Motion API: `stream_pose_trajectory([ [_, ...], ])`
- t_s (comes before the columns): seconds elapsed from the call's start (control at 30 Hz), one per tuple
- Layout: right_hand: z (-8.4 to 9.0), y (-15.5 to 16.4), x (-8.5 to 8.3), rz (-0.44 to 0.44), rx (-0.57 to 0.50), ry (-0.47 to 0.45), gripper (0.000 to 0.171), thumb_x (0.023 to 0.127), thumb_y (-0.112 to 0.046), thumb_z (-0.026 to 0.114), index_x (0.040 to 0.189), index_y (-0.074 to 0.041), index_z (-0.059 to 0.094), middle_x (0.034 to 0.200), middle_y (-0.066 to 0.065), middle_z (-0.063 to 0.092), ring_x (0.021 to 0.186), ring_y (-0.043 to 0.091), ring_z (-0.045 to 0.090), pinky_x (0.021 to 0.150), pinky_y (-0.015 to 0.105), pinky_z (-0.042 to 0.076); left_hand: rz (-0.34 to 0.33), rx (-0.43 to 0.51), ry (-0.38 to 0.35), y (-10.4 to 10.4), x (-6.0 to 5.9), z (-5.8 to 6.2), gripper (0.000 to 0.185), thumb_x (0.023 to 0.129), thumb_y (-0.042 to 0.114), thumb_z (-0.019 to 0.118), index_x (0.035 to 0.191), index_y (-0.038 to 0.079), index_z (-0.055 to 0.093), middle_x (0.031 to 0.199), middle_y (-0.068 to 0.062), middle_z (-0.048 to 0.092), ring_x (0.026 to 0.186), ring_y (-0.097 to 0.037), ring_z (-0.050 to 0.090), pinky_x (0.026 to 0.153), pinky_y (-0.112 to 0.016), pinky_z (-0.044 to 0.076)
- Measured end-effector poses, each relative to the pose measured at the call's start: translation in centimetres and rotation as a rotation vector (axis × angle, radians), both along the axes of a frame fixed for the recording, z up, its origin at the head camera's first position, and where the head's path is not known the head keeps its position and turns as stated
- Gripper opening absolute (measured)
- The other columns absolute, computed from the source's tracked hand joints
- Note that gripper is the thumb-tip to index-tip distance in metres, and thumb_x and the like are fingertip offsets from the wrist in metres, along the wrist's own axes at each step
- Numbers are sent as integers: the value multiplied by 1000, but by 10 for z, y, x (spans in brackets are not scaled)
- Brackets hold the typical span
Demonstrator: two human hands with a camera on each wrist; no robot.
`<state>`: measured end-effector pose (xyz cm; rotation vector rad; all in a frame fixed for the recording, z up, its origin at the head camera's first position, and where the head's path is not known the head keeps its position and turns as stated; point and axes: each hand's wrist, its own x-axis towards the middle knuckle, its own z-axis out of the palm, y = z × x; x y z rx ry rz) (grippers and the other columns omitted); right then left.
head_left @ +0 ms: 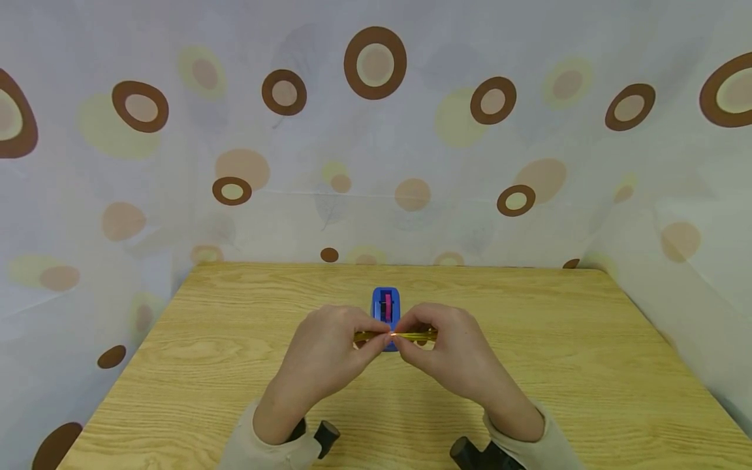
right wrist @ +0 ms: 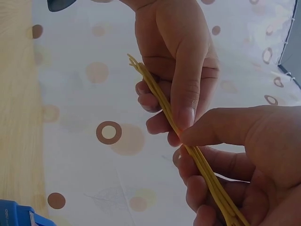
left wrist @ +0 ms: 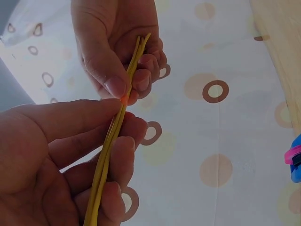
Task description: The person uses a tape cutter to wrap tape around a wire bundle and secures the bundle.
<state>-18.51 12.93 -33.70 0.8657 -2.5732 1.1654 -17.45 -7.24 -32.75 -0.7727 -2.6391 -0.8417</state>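
Left hand [head_left: 326, 346] and right hand [head_left: 455, 346] are pinching the yellow strands [right wrist: 211, 183] mid-length, kinda parallel to the bench's far edge [head_left: 499, 271].

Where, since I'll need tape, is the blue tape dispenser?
In the head view, the tape dispenser lies centrally on the wooden table, partly hidden by the left hand, right hand and yellow strands.

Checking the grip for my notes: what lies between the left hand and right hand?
In the left wrist view, yellow strands run from the left hand to the right hand, with a small orange spot in between.
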Motion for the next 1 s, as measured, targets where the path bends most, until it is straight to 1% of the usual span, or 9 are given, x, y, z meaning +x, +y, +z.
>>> stream_pose_trajectory([
  [0.07, 0, -1, 0, -13, -4, 11, 12, 88, -11, 74, 88, -23, 73, 86, -17, 66, 81, 4, 63, 71, 31, 53, 1, -11, -10, 0, 0, 0, 10, 90, 25, 75, 97, 20, 81, 84, 9, 72, 68, -1, 61, 56, -21, 46],
  [0.23, 0, -2, 1, -44, -21, 29, 15, 86, -8, 73, 88, -23, 73, 86, -16, 66, 81, 5, 63, 71, 30, 53, -17, -21, -30, 1, -2, 1, 15, 93, 28, 71, 100, 19, 80, 86, 9, 73, 65, -1, 60, 54, -22, 45],
  [0.37, -1, -4, 2, -58, -33, 26, 15, 85, -7, 74, 86, -22, 72, 84, -16, 66, 79, 4, 62, 71, 31, 54, -14, -24, -5, 1, -3, 0, 13, 91, 27, 73, 97, 19, 81, 83, 9, 73, 62, 0, 57, 54, -21, 44],
  [0.5, -1, -4, 2, -68, -37, 23, 15, 85, -7, 73, 84, -21, 72, 81, -16, 66, 75, 4, 61, 67, 30, 53, -11, -22, 27, 2, -3, -1, 13, 90, 28, 74, 96, 19, 81, 82, 9, 72, 63, -1, 58, 54, -21, 44],
  [0.63, -1, -4, 2, -63, -41, 37, 14, 84, -6, 73, 83, -20, 73, 79, -16, 67, 72, 3, 61, 65, 30, 53, -11, -20, 39, 2, -2, -1, 12, 90, 28, 75, 95, 19, 82, 80, 9, 72, 62, -2, 58, 53, -20, 43],
  [0.8, -2, -5, 0, -45, -44, 47, 12, 86, -8, 73, 84, -20, 74, 81, -16, 68, 76, 3, 63, 69, 32, 55, -2, -14, 56, 2, -3, -3, 11, 89, 27, 76, 94, 19, 82, 81, 8, 72, 66, -6, 62, 54, -21, 44],
  [0.9, -2, -5, 0, -41, -42, 31, 10, 88, -9, 72, 87, -19, 74, 83, -15, 68, 77, 4, 64, 70, 34, 55, 1, -7, 71, 1, -3, -3, 10, 88, 26, 76, 94, 19, 82, 81, 8, 72, 69, -9, 64, 55, -22, 45],
  [1.0, -2, -6, 0, -35, -28, 7, 9, 89, -10, 72, 89, -19, 74, 85, -13, 69, 77, 4, 63, 70, 32, 55, 4, -1, 75, 1, -2, -4, 9, 88, 25, 77, 94, 19, 82, 82, 7, 73, 70, -9, 65, 55, -21, 45],
])
